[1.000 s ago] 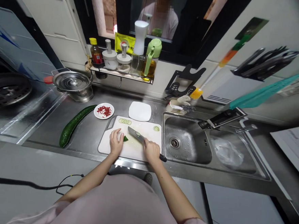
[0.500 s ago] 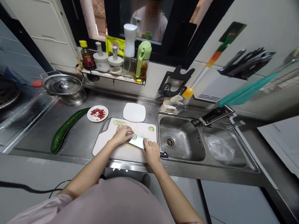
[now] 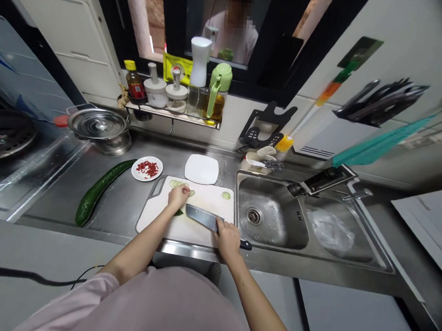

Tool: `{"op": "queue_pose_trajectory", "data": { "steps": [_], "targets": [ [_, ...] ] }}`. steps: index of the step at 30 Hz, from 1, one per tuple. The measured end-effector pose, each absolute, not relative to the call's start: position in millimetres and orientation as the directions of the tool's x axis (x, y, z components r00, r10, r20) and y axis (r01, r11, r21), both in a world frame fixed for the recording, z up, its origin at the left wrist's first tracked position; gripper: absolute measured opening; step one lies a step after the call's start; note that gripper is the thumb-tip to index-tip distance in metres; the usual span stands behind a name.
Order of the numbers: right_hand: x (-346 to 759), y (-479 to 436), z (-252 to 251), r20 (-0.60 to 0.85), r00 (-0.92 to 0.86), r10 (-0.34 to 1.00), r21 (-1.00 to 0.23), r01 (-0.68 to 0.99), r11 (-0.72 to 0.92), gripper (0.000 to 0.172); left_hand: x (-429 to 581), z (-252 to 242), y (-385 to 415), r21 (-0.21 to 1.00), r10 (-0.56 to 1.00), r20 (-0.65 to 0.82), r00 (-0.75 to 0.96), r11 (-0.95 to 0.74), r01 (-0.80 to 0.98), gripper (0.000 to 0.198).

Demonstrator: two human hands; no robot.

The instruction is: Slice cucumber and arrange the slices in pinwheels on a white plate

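Left hand (image 3: 179, 198) pinched nearly closed on a cucumber slice (image 3: 191, 193) beside the slice row (image 3: 177, 183) on the board (image 3: 195, 235); right hand (image 3: 228, 239) wrapped round the knife (image 3: 202, 218), blade angled nearer the body, presumably keeping its edge clear of the pinch.

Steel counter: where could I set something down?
Bare counter shows between the long cucumber and the cutting board, and between cucumber and lidded pot. The board is crowded: left hand, right hand, knife, cucumber slices.
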State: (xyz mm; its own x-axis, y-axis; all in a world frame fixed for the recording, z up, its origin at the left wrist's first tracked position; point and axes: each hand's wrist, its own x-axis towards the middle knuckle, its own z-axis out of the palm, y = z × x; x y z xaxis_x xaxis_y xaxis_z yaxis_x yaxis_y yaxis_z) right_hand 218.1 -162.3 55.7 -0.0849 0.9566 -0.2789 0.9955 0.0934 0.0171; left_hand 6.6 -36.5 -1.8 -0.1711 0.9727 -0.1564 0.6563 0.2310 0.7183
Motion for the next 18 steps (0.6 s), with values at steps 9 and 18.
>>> {"op": "queue_pose_trajectory", "data": {
  "steps": [9,18],
  "targets": [
    [223.3,-159.7,53.4,-0.281,-0.031,0.959,0.004,0.999,0.033,0.047,1.5,-11.4,-5.3,0.6,0.978,-0.077,-0.193,0.201,0.774,0.012],
    [222.9,-158.2,51.3,-0.28,-0.001,0.96,-0.044,0.999,-0.012,0.044,3.8,-17.0,0.4,0.513,0.991,-0.003,-0.133,0.116,0.85,0.015]
  ]
}}
